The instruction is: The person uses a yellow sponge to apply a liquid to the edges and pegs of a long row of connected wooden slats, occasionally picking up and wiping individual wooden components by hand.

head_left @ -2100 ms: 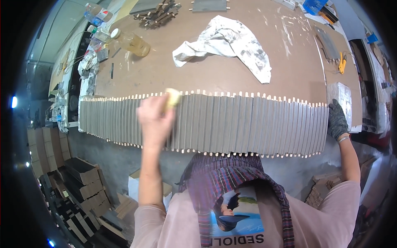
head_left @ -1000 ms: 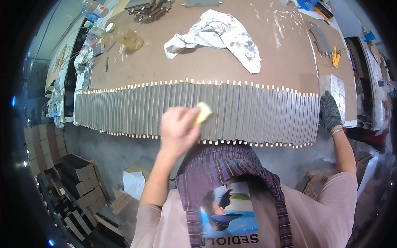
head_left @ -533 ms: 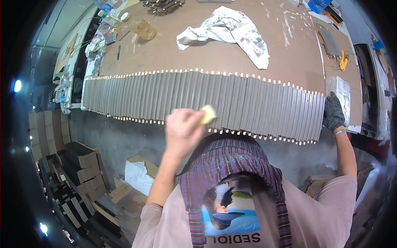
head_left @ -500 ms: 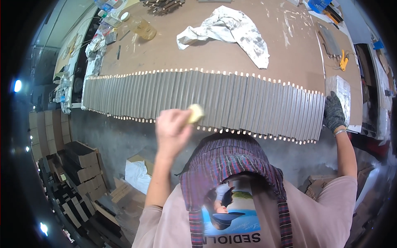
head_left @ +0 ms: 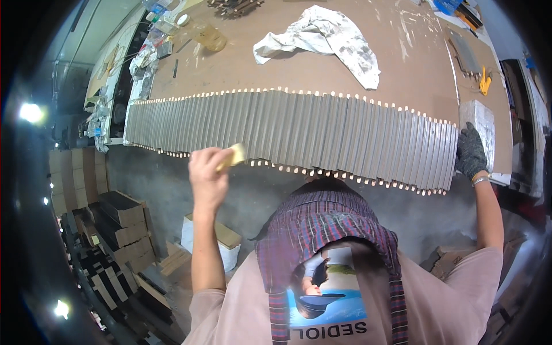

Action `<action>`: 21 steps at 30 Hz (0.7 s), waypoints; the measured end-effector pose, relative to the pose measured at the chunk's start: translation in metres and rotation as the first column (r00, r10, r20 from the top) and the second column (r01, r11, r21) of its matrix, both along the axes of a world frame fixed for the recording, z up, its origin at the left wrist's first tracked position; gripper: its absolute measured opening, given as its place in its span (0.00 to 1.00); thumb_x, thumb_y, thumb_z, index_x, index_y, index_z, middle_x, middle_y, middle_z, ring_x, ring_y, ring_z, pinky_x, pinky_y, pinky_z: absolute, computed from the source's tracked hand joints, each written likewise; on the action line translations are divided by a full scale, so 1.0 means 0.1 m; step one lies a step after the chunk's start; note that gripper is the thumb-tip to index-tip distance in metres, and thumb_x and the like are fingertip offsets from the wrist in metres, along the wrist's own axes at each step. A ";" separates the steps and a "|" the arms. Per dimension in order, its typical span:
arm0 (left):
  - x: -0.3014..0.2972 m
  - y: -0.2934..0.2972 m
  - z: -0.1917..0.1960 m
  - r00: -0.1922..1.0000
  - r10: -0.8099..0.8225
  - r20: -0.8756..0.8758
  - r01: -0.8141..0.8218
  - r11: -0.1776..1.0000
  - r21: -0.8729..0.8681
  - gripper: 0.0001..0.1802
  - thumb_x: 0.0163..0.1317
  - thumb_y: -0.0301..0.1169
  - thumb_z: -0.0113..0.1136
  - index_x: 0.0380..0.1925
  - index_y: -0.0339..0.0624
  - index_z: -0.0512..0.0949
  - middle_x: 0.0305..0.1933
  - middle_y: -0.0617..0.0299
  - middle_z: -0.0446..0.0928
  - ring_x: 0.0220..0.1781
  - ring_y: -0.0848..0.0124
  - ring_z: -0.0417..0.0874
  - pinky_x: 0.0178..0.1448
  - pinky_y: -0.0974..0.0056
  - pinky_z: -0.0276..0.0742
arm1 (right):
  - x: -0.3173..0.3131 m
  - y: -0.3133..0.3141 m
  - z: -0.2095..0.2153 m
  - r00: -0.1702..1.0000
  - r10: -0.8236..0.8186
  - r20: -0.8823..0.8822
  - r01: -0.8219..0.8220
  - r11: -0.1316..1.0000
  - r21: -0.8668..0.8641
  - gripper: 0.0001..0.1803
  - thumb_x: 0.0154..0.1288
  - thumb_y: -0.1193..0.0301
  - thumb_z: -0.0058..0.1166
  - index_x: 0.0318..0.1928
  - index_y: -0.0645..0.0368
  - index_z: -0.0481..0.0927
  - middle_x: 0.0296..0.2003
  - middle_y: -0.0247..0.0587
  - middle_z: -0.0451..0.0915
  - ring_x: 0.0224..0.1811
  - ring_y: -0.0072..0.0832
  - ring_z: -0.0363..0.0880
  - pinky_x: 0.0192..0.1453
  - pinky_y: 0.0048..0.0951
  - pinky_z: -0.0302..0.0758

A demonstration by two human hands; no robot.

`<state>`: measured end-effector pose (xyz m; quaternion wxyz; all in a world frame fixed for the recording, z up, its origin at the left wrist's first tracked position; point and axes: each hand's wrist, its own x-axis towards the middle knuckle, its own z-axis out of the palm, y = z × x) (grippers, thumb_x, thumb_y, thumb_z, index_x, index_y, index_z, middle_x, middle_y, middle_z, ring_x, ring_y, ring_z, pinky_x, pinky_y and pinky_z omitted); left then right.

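Note:
A long row of grey strips (head_left: 276,126) with pale wooden tips lies side by side along the near edge of the table. My bare left hand (head_left: 208,175) is closed on a small pale yellow sponge (head_left: 234,156), slightly blurred, at the row's near edge left of the middle. At the far right end, my right hand (head_left: 471,154) wears a dark grey knitted glove. Its fingers stretch forward along the last strip, holding nothing I can see. Beside that hand sits a block wrapped in clear plastic (head_left: 478,123).
A stained white cloth (head_left: 325,40) lies on the brown tabletop (head_left: 402,75) beyond the strips. A jar of yellowish liquid (head_left: 210,37) stands at the back left. Yellow-handled clippers (head_left: 485,80) lie at the right. Stacked cartons (head_left: 123,224) stand on the floor at left.
My left hand has moved leftward along the near edge with the sponge. My right hand stays at the row's right end. The whole view has shifted slightly.

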<state>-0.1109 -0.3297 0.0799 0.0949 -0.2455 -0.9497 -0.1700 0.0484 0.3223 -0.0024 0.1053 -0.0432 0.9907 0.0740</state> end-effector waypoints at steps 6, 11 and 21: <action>0.06 0.69 0.00 0.980 -0.198 -0.028 0.200 0.967 0.155 0.22 0.49 0.17 0.67 0.47 0.46 0.86 0.48 0.60 0.82 0.52 0.56 0.78 0.57 0.55 0.73 | -0.04 -0.04 0.01 0.996 -0.010 0.091 -0.001 0.993 0.119 0.23 0.51 0.64 0.64 0.50 0.55 0.86 0.45 0.48 0.85 0.62 0.46 0.76 0.85 0.50 0.51; 0.06 0.65 -0.01 0.945 -0.317 0.077 0.318 0.948 0.003 0.21 0.50 0.19 0.67 0.45 0.50 0.87 0.46 0.63 0.83 0.51 0.58 0.79 0.56 0.55 0.74 | 0.00 0.06 -0.07 0.998 0.007 0.059 -0.014 0.994 0.110 0.21 0.52 0.64 0.64 0.48 0.56 0.85 0.44 0.50 0.85 0.62 0.46 0.77 0.85 0.49 0.51; 0.18 1.12 0.02 0.885 -0.459 0.072 0.451 0.886 0.104 0.26 0.47 0.16 0.66 0.47 0.51 0.87 0.48 0.60 0.82 0.52 0.56 0.79 0.59 0.54 0.73 | -0.06 -0.03 -0.02 1.000 0.002 -0.007 -0.001 0.999 0.040 0.16 0.52 0.67 0.63 0.42 0.57 0.86 0.40 0.51 0.83 0.56 0.46 0.78 0.83 0.47 0.55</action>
